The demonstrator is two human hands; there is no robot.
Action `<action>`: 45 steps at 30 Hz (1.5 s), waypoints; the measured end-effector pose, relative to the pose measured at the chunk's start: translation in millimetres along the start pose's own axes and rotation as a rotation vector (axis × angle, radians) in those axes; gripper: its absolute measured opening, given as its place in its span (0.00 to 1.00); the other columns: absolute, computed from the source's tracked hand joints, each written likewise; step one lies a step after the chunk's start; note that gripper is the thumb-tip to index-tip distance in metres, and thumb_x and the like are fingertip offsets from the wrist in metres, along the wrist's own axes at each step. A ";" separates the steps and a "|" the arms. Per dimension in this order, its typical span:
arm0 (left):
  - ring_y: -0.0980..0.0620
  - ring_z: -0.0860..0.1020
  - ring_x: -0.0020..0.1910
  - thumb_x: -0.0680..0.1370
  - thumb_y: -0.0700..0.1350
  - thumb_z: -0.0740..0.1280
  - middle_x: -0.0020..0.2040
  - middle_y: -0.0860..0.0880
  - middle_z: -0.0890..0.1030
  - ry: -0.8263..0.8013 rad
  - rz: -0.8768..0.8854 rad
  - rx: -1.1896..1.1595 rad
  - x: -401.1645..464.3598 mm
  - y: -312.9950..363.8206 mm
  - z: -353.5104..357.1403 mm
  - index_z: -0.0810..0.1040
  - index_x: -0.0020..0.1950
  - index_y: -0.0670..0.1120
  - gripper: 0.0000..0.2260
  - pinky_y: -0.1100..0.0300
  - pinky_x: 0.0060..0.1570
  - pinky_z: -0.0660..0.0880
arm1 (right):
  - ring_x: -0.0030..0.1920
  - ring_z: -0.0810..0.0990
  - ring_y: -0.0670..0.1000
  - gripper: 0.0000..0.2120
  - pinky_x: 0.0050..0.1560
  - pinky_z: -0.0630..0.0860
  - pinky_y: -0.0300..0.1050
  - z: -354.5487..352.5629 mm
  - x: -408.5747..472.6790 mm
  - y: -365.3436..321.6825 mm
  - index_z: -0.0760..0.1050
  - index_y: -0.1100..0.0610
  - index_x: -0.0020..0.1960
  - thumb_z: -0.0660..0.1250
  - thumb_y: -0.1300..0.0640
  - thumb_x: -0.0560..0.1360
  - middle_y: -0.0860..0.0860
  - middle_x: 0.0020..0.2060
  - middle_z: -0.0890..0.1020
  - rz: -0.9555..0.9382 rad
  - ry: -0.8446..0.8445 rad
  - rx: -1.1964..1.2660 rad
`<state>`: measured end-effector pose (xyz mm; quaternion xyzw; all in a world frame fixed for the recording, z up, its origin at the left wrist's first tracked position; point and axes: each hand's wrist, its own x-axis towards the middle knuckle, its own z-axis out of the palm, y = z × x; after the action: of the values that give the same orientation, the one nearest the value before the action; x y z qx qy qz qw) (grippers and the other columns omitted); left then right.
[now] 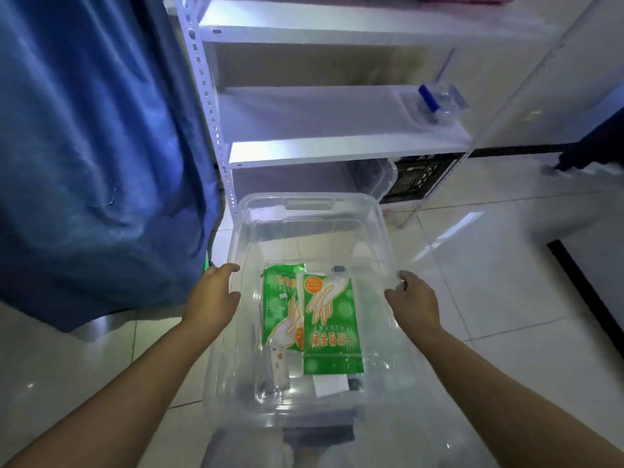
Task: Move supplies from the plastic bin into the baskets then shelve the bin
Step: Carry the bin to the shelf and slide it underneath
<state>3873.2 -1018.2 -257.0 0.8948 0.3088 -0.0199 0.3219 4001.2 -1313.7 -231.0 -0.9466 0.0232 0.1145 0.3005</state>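
Note:
A clear plastic bin (310, 211) is held above the tiled floor in front of a white shelf unit. My left hand (214, 293) grips its left rim and my right hand (410, 298) grips its right rim. Inside lie two green glove packets (332, 327) overlapping each other, plus a small white card (329, 385) and a clear wrapped item near the front. A black slatted basket (417, 179) sits on the bottom shelf at the right.
The white shelf unit (337, 148) has a bare middle board with a clear tray holding a blue-handled tool (430, 103) at its right end. A clear container (378, 179) sits beside the basket. A blue curtain (94, 146) hangs left. White cabinets stand right.

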 end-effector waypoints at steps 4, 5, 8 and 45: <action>0.40 0.74 0.55 0.72 0.37 0.67 0.60 0.41 0.73 -0.045 -0.048 0.004 78.0 -0.1 25.4 0.71 0.65 0.47 0.22 0.52 0.52 0.71 | 0.45 0.78 0.58 0.22 0.46 0.72 0.45 33.7 80.8 -15.0 0.72 0.63 0.63 0.68 0.62 0.70 0.56 0.41 0.79 0.005 -0.064 -0.030; 0.40 0.74 0.57 0.72 0.37 0.67 0.61 0.40 0.73 -0.061 -0.053 0.002 97.3 -1.7 32.6 0.71 0.65 0.46 0.22 0.52 0.53 0.70 | 0.47 0.78 0.58 0.22 0.47 0.73 0.45 44.0 98.3 -17.0 0.71 0.63 0.64 0.68 0.62 0.71 0.58 0.44 0.80 0.018 -0.072 -0.036; 0.41 0.72 0.60 0.72 0.37 0.67 0.62 0.41 0.73 -0.093 -0.073 0.007 156.5 -8.8 53.6 0.71 0.66 0.46 0.22 0.51 0.54 0.70 | 0.43 0.78 0.58 0.16 0.41 0.73 0.43 77.3 151.3 -24.0 0.75 0.61 0.58 0.67 0.62 0.70 0.57 0.41 0.80 0.043 -0.069 -0.042; 0.42 0.77 0.36 0.78 0.37 0.59 0.38 0.38 0.77 0.245 -1.020 -1.232 339.4 -27.7 264.0 0.74 0.41 0.38 0.08 0.55 0.29 0.81 | 0.47 0.74 0.51 0.27 0.58 0.71 0.46 302.3 509.0 -20.2 0.64 0.58 0.71 0.67 0.61 0.74 0.55 0.46 0.76 -0.069 -0.153 0.248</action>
<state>4175.0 -973.6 -561.3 0.3015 0.6673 0.1076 0.6724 4437.2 -1110.9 -576.8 -0.8910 -0.0184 0.1723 0.4196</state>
